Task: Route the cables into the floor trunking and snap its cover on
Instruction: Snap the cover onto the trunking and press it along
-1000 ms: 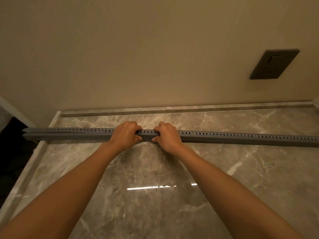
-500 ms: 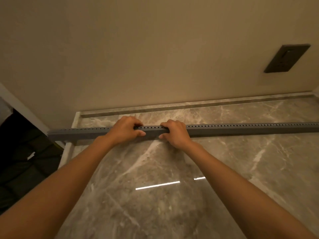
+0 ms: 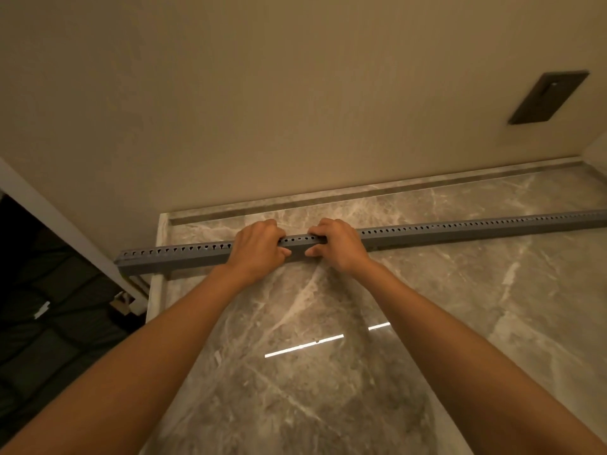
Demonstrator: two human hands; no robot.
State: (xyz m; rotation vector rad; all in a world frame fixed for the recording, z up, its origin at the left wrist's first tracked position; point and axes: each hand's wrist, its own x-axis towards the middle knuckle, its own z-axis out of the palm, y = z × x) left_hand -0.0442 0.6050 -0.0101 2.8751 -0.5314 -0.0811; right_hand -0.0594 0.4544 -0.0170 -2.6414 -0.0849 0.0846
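A long grey trunking point(image 3: 460, 229) with a row of small holes along its top lies across the marble floor point(image 3: 328, 372), running from the left floor edge out past the right side of the view. My left hand point(image 3: 258, 246) and my right hand point(image 3: 338, 244) both clasp it near its middle, fingers curled over the top and thumbs on the near face, a short gap between them. Its left end point(image 3: 123, 259) overhangs the floor's left border. No cables show, and I cannot tell whether a cover sits on it.
A beige wall point(image 3: 262, 110) rises behind, with a dark socket plate point(image 3: 547, 101) at the upper right. A recessed channel point(image 3: 361, 197) runs along the wall's foot. Left of the floor edge is a white frame point(image 3: 56, 221) and dark quilted material point(image 3: 42, 339).
The view has swung left and tilted, so the trunking's left end and the socket now sit further right. Both hands keep their grip on the trunking, which looks slanted now.
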